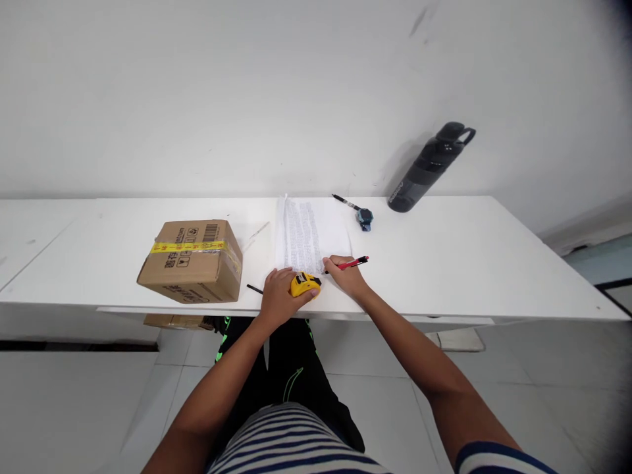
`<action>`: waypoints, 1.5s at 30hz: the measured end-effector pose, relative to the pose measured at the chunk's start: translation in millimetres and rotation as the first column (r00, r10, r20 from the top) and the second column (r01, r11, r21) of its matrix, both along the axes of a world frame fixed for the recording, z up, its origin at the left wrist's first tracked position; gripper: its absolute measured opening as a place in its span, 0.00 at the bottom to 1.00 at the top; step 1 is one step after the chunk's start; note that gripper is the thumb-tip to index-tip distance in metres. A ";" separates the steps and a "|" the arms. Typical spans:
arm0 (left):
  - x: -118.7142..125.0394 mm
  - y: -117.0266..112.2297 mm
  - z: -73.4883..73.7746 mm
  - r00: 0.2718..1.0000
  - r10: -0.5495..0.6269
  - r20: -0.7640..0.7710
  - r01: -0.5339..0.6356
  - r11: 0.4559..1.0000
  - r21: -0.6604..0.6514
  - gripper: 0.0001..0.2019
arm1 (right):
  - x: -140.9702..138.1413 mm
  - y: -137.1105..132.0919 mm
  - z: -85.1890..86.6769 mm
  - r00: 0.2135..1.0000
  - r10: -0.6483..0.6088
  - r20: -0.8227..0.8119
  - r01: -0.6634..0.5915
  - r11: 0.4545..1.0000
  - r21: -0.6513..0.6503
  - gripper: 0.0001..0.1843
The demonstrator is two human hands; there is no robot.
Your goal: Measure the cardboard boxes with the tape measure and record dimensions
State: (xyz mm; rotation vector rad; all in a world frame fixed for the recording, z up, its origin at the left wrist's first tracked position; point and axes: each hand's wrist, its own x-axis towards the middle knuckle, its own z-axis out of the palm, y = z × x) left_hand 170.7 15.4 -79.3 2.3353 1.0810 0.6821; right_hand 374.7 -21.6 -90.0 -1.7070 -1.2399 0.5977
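At the lower edge of the paper sheets (306, 230), my right hand (345, 273) grips a red pen (356, 262), its tip end at the page. Dense handwriting covers the left part of the top sheet. My left hand (280, 295) rests at the sheet's lower left corner. Between its thumb and fingers sits a yellow tape measure (305, 285). A thin dark stick-like thing (254, 289) pokes out from the left side of this hand; the rest of it is hidden.
On the white table (444, 263), a cardboard box (190, 263) with yellow tape stands to the left. A black pen (344, 201) and a blue watch (365, 218) lie beyond the right hand. A dark bottle (427, 168) stands by the wall.
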 end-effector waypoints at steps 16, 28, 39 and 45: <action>-19.1 -14.2 -12.3 0.979 0.020 0.205 0.001 0.995 -0.104 0.28 | -14.6 2.9 -14.3 0.909 -0.259 0.326 0.249 0.966 0.071 0.27; -88.1 -46.2 48.4 0.788 -0.166 0.593 0.157 0.985 0.068 0.27 | -100.0 -48.7 73.9 0.793 0.460 -0.399 -0.495 0.869 0.018 0.42; -147.5 -33.3 106.8 0.627 0.152 0.764 -0.366 0.923 0.117 0.33 | -223.4 -14.9 135.6 0.901 0.434 0.020 -0.405 0.824 0.397 0.46; -188.2 6.7 74.8 0.575 0.522 0.630 -0.672 0.741 0.000 0.31 | -245.5 80.7 186.0 0.768 0.579 0.273 -0.634 0.749 0.195 0.32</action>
